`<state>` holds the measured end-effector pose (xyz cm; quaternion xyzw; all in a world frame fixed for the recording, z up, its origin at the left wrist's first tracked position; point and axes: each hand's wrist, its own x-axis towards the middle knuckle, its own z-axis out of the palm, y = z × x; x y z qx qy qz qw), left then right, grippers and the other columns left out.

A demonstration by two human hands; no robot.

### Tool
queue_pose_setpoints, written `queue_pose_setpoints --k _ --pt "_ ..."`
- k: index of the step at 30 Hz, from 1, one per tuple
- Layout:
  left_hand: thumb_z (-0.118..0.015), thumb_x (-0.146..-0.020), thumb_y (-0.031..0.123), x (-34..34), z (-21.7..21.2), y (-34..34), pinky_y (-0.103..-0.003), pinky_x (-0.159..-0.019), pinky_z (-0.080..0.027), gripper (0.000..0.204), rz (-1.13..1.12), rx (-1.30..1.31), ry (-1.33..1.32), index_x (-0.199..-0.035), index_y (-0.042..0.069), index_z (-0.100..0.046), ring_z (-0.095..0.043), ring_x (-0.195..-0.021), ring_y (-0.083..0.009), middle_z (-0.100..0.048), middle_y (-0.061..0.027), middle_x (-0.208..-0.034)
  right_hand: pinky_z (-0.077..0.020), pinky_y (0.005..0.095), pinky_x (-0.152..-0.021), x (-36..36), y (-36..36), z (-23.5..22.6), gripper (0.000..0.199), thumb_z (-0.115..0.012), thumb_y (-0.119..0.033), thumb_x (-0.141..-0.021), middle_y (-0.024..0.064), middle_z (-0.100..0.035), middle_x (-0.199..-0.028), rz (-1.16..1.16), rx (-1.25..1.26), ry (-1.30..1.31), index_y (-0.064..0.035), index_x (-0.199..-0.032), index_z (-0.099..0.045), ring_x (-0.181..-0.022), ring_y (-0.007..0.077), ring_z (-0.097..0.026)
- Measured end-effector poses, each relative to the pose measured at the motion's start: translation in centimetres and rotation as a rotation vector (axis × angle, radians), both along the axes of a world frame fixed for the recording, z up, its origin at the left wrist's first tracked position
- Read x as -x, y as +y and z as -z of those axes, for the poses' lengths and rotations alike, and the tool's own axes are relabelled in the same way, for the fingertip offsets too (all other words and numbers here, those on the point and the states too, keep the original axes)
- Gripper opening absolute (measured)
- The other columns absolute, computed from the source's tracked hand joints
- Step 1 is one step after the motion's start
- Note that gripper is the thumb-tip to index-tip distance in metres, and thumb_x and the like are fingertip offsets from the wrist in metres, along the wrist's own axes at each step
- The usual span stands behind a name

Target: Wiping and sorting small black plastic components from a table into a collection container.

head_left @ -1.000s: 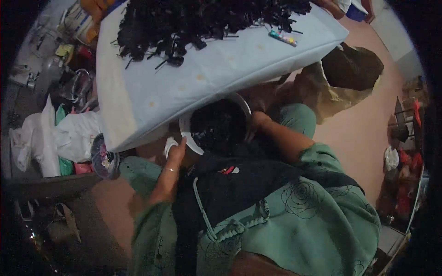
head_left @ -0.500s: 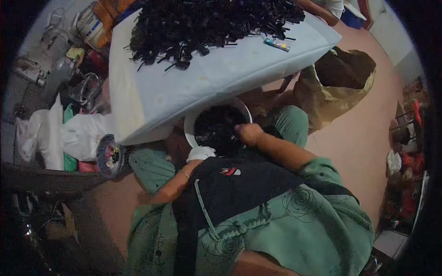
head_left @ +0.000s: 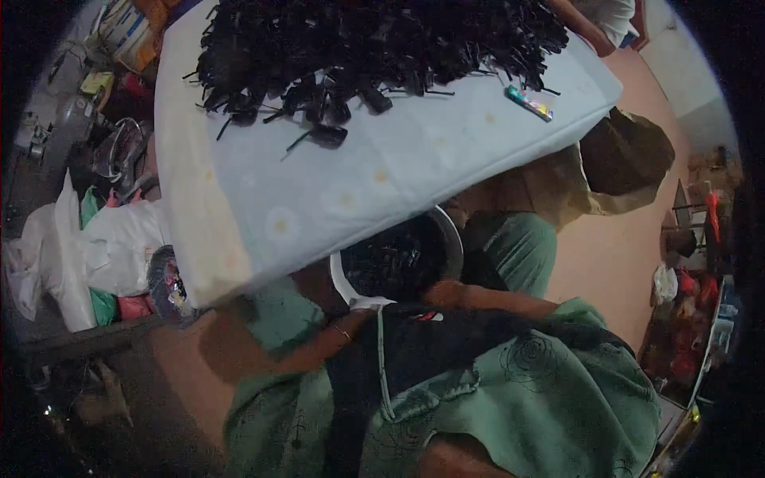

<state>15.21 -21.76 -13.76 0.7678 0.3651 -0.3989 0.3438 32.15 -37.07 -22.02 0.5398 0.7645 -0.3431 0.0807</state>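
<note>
A round white bucket (head_left: pixel 454 239) stands between my knees, partly under the table edge, with dark, glinting pieces (head_left: pixel 390 259) inside. My left hand (head_left: pixel 372 303), in a white covering, is at the bucket's near rim; its fingers are hard to make out. My right hand (head_left: pixel 441 293) is at the near right side of the bucket, its fingers lost in shadow. On the table (head_left: pixel 335 191), covered with a pale flowered cloth, a large heap of black pieces with thin stems (head_left: pixel 382 56) is spread. A small colourful tube-like packet (head_left: pixel 527 103) lies right of the heap.
A large brown sack (head_left: pixel 625 163) stands open at the right of the table. White bags (head_left: pixel 127 247) and a clear round bowl of small bits (head_left: pixel 169 279) sit at the left. Shelves with red bags (head_left: pixel 685 334) line the right. Another person's arm (head_left: pixel 582 25) reaches the table's far right.
The view has shifted, so the table and bucket appear lower. My right hand has drawn back from over the bucket's middle to its near right side. My left hand stays by the rim.
</note>
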Motion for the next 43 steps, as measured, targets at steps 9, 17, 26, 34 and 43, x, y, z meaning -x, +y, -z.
queue_pose_setpoints --k 9,17,26,34,43 --pt "-0.047 -0.075 0.038 2.4 -4.6 -0.2 -0.039 -0.079 -0.042 0.042 -0.066 -0.237 -0.208 -0.101 0.008 -0.058 -0.055 -0.092 -0.0322 -0.058 -0.0153 -0.101 -0.0448 0.0399 -0.067 -0.7 3.2 -9.9 0.019 -0.050 -0.017 -0.077 0.0167 -0.057 -0.082 0.232 -0.221 0.073 -0.0043 -0.091 -0.054 -0.078 0.0319 -0.057" --pt "-0.050 -0.079 0.012 8.0 -21.5 -0.1 -0.034 -0.078 -0.044 0.029 -0.583 -0.531 -1.116 -0.106 0.000 -0.053 -0.057 -0.083 -0.0249 -0.061 -0.0133 -0.085 -0.0419 0.0269 -0.064 -3.6 2.4 -24.1 0.011 -0.045 -0.011 -0.086 0.0097 -0.052 -0.072 0.588 -0.541 0.694 -0.0017 -0.090 -0.050 -0.068 0.0160 -0.051" --pt "-0.055 -0.079 0.019 0.8 -24.1 16.8 -0.031 -0.091 -0.033 0.046 -0.164 -1.186 -1.090 -0.118 0.000 -0.042 -0.045 -0.107 -0.0279 -0.049 -0.0197 -0.112 -0.0425 0.0402 -0.061 -10.8 9.2 -28.6 0.014 -0.051 -0.016 -0.079 0.0185 -0.057 -0.075 0.895 -0.969 0.200 -0.0053 -0.087 -0.050 -0.071 0.0356 -0.054" --pt "-0.053 -0.082 0.032 -9.2 -21.8 33.6 -0.032 -0.093 -0.031 0.054 -0.196 -0.944 -1.155 -0.122 -0.001 -0.037 -0.042 -0.111 -0.0298 -0.045 -0.0192 -0.119 -0.0450 0.0413 -0.060 -12.0 16.5 -28.2 0.028 -0.055 -0.026 -0.076 0.0162 -0.058 -0.074 0.936 -0.924 -0.094 -0.0052 -0.094 -0.051 -0.069 0.0331 -0.057" --pt "-0.056 -0.075 0.045 -12.7 -21.9 30.7 -0.032 -0.092 -0.033 0.064 -0.086 -0.872 -1.028 -0.122 0.004 -0.039 -0.047 -0.108 -0.0303 -0.048 -0.0183 -0.117 -0.0458 0.0405 -0.059 -11.9 18.0 -26.7 0.033 -0.058 -0.025 -0.072 0.0148 -0.059 -0.075 0.779 -0.921 -0.115 -0.0076 -0.100 -0.053 -0.068 0.0322 -0.058"
